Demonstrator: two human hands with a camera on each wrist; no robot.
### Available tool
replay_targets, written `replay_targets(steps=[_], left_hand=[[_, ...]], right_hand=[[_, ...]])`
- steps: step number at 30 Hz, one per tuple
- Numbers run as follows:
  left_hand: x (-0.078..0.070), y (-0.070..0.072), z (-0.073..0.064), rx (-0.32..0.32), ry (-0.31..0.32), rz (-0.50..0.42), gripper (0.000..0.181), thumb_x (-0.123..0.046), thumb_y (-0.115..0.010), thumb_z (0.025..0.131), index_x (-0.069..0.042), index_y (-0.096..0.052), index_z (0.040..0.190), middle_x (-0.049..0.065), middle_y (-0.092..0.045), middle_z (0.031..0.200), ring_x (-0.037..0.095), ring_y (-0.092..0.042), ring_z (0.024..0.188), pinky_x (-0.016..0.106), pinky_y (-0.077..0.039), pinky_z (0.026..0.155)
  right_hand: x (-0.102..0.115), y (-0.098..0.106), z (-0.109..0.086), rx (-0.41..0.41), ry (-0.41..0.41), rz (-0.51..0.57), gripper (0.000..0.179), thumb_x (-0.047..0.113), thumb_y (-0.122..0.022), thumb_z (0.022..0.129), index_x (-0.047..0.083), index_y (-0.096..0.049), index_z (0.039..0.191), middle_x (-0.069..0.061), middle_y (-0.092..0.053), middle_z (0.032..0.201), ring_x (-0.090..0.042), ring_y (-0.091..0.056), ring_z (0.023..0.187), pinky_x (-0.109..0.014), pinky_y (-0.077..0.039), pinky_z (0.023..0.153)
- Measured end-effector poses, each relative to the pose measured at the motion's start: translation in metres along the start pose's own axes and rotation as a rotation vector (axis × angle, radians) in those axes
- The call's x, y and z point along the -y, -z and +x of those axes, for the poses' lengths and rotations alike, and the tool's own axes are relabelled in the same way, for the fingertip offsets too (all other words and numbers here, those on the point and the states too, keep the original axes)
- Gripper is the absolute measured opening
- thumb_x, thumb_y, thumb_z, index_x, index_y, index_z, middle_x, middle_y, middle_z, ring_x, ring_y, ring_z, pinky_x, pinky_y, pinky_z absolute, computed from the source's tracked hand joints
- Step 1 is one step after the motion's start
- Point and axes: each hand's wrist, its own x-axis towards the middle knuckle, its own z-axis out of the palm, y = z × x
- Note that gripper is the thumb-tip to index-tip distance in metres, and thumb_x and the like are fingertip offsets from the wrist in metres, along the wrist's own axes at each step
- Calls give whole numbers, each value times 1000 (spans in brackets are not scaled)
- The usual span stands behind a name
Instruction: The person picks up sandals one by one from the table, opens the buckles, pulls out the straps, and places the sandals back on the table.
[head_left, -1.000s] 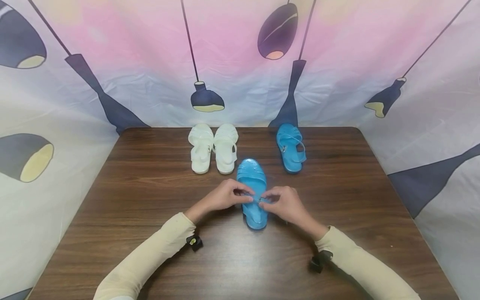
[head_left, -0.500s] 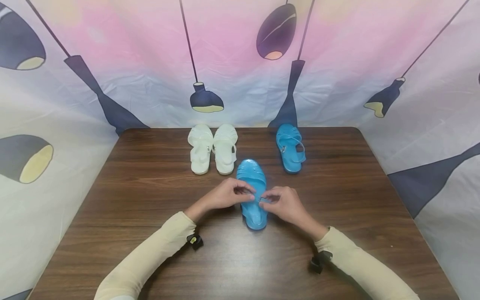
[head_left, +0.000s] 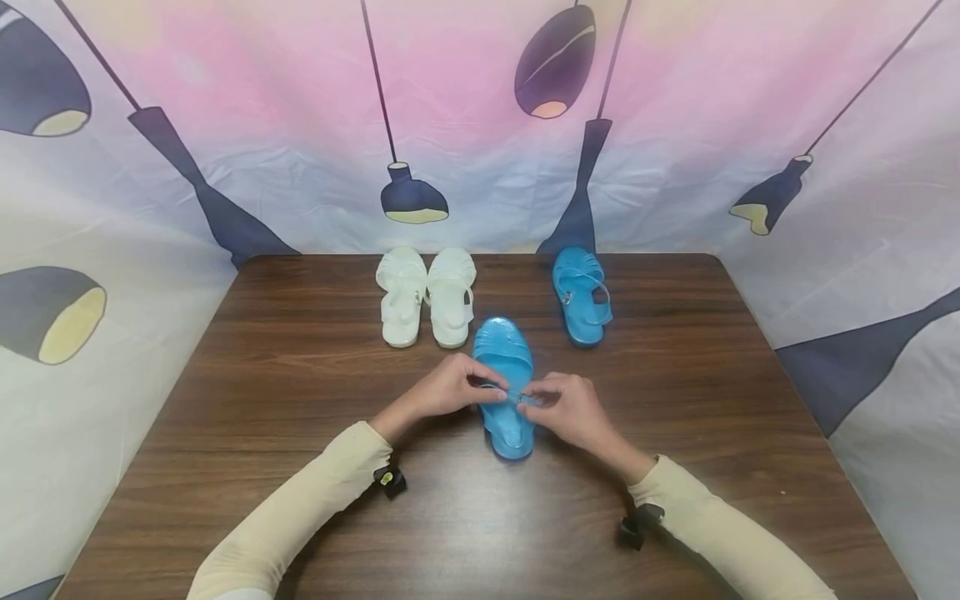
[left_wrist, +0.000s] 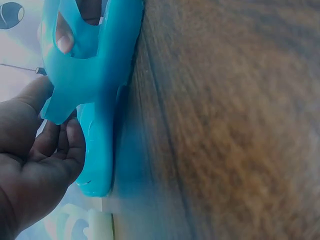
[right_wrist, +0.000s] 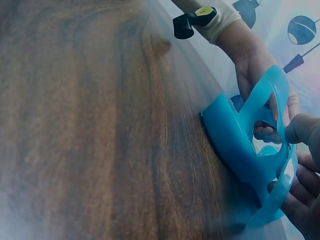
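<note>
A blue jelly sandal (head_left: pixel 504 342) lies on the table between my two hands, toe pointing away. My left hand (head_left: pixel 455 388) pinches the sandal's thin ankle strap over the footbed. On the other side, my right hand (head_left: pixel 573 408) pinches the strap by its small metal buckle (head_left: pixel 520 399). The fingertips of both hands nearly meet above the sandal. From the left wrist, the left hand (left_wrist: pixel 40 155) appears beside the blue side strap (left_wrist: pixel 75 80). In the right wrist view, the right hand's thumb and fingers (right_wrist: pixel 300 131) hold the looped strap (right_wrist: pixel 281 192); the buckle is hidden there.
A pair of white jelly sandals (head_left: pixel 450 312) stands side by side at the back, left of centre. Another blue sandal (head_left: pixel 583 321) stands at the back right. The brown wooden table (head_left: pixel 300 400) ends against a patterned cloth backdrop (head_left: pixel 480 100).
My left hand has shifted slightly away from me, and a thin piece of strap now shows by its fingertips. The right hand and the sandal stay nearly where they were.
</note>
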Motion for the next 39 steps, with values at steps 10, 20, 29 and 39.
replay_targets(steps=[10, 20, 29, 39], left_hand=[[4, 9, 0, 6, -3, 23, 17, -21, -75, 95, -12, -79, 109, -6, -77, 97, 8, -68, 76, 28, -59, 71], [-7, 0, 14, 46, -60, 97, 23, -28, -75, 95, -16, -78, 114, -10, -76, 106, 3, -67, 93, 25, -56, 82], [-6, 0, 15, 30, -90, 114, 17, -25, -75, 95, -15, -81, 107, -9, -78, 102, 2, -70, 95, 25, -57, 83], [-6, 8, 8, 58, -148, 218, 16, -27, -73, 97, -15, -82, 103, -9, -78, 100, 5, -69, 96, 25, -56, 86]], right_hand=[[-2, 3, -1, -7, -20, 15, 22, 18, -87, 82, 10, -81, 101, 6, -70, 82, -6, -65, 77, -24, -57, 68], [-2, 1, 0, -16, -10, 39, 19, 15, -86, 82, 9, -81, 99, 4, -70, 82, -6, -66, 75, -23, -58, 67], [0, 1, -3, -51, -60, 37, 20, 18, -87, 81, 12, -81, 99, 5, -71, 84, -7, -67, 77, -23, -58, 67], [2, 0, -7, -47, -137, 83, 20, 22, -88, 82, 15, -81, 99, 5, -72, 86, -8, -69, 80, -25, -59, 69]])
